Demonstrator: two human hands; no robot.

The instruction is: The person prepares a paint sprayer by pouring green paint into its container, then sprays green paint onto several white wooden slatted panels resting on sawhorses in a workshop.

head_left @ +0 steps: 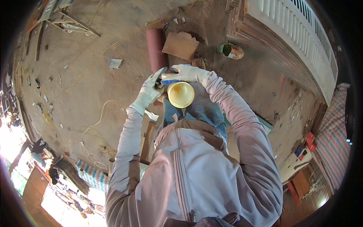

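Note:
My left hand [148,93], in a white work glove, is closed around a small dark thing at its fingertips. My right hand [187,73] wears a matching glove with blue on the fingers. It reaches across to the left and meets the left hand's fingers, pinching at the same spot. What the two hands hold between them is mostly covered and too small to name. Just below the right hand, over my lap, is a round pale yellow cup-like container [181,102] with an orange-yellow patch inside.
Beyond my hands a dark red cylinder [156,49] lies beside a piece of brown cardboard [180,45]. An open can [231,51] lies farther right, near stacked frames and a white louvred panel [283,22]. Thin yellow cord [99,123] loops over the dirt floor at left.

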